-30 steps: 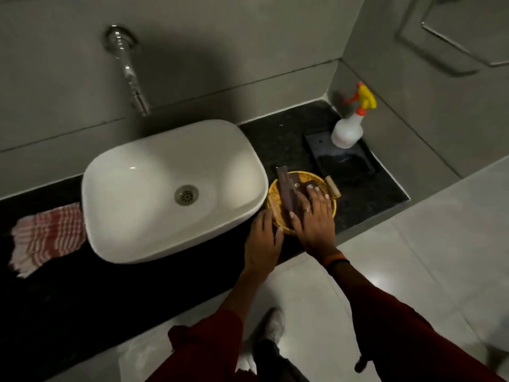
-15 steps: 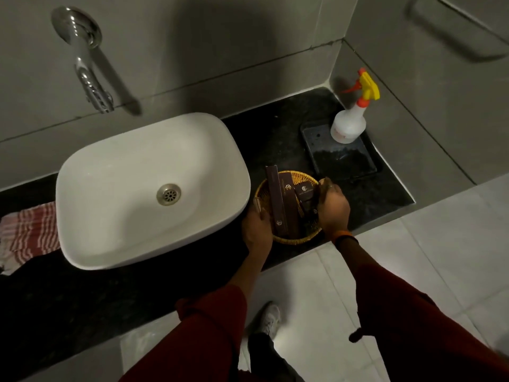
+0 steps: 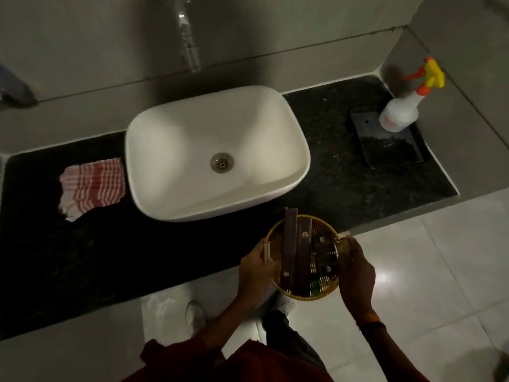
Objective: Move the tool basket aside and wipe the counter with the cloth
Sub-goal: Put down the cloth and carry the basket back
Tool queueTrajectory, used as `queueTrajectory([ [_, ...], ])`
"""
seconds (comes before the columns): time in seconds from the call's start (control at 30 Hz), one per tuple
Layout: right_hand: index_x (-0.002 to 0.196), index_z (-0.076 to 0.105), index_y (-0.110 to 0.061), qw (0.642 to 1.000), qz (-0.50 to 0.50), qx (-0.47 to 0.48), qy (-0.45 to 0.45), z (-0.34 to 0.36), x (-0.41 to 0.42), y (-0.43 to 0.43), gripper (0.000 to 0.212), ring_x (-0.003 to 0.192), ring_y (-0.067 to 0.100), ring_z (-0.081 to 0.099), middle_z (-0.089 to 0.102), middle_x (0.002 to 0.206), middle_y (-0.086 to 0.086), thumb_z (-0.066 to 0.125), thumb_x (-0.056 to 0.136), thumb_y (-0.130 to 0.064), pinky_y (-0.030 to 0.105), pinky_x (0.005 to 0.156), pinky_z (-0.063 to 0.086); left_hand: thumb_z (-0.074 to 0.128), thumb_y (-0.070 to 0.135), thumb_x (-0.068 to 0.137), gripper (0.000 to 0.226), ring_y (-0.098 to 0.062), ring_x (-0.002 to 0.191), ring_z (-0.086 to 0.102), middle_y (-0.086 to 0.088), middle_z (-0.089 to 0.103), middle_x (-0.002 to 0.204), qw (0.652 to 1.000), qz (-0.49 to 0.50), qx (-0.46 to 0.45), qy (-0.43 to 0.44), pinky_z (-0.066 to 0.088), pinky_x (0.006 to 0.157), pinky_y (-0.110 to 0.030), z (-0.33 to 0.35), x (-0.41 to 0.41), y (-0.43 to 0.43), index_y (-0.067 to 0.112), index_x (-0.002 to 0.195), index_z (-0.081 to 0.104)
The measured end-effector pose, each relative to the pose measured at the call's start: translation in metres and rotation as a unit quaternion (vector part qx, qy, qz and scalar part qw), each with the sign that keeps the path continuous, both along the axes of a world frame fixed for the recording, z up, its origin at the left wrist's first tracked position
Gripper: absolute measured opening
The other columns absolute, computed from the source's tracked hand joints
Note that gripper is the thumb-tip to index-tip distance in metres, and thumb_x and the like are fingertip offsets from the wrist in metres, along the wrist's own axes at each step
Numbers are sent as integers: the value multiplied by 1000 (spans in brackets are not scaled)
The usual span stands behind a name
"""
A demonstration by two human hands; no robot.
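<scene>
Gripping round woven basket (image 3: 322, 292) between left hand (image 3: 254, 271), nine o'clock, and right hand (image 3: 356, 268), three o'clock; striped cloth (image 3: 92, 186) lies on the dark counter (image 3: 82, 257).

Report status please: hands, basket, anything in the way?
Left hand and right hand both grip the basket by its handles. Basket off the counter, over its front edge. Cloth untouched left of sink. Nothing blocking.

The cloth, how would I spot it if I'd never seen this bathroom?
Find the white sink on the black counter. The cloth lies flat just left of it, the only thing on that side, striped red and white.
</scene>
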State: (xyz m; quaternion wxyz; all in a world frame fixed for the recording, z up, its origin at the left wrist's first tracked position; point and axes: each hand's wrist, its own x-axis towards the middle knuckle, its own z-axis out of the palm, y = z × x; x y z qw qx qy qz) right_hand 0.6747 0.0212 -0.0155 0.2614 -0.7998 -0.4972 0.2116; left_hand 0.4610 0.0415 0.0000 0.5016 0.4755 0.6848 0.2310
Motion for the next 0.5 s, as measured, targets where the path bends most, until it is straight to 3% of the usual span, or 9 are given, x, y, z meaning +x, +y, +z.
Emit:
queueTrajectory([
  [0.13, 122, 57, -14, 997, 66, 21, 25, 10, -95, -27, 56, 66, 20, 69, 73, 86, 8, 31, 91, -53, 38, 61, 59, 63, 14, 90, 26, -6, 75, 66, 12, 64, 80, 998, 52, -21, 2, 56, 62, -16, 0, -98, -41, 36, 103, 60],
  [0.2, 129, 55, -9, 994, 100, 16, 31, 10, -149, -33, 65, 71, 25, 70, 75, 92, 11, 33, 88, -55, 42, 67, 60, 65, 11, 89, 33, 0, 73, 65, 19, 62, 81, 997, 73, -16, 7, 54, 60, -13, 5, -155, -60, 39, 106, 56],
  [0.27, 132, 54, -11, 991, 127, 7, 50, 6, -206, -33, 51, 72, 22, 70, 75, 94, 9, 44, 96, -45, 38, 69, 59, 68, 10, 88, 32, 9, 74, 64, 21, 62, 84, 995, 101, -4, 13, 52, 60, -8, 14, -214, -75, 31, 112, 60],
  [0.33, 132, 53, -15, 984, 150, 1, 92, 3, -264, -26, 34, 76, 15, 68, 73, 95, 2, 48, 102, -29, 33, 70, 56, 69, 10, 87, 28, 8, 75, 65, 19, 64, 83, 991, 132, 13, 31, 50, 60, -5, 19, -272, -82, 28, 108, 63],
  [0.4, 128, 54, -19, 976, 188, 11, 111, 1, -321, -15, 34, 80, 10, 68, 71, 94, -5, 40, 103, -37, 30, 73, 56, 70, 12, 85, 28, -2, 78, 67, 15, 66, 84, 986, 152, 20, 62, 54, 61, -11, 20, -328, -82, 30, 106, 64],
  [0.5, 126, 55, -16, 973, 200, 7, 118, -4, -392, 6, 41, 89, 19, 71, 73, 99, 3, 35, 102, -42, 41, 81, 58, 68, 9, 82, 36, -20, 88, 69, -4, 72, 97, 979, 175, 23, 103, 59, 75, -32, 18, -398, -74, 19, 116, 66],
])
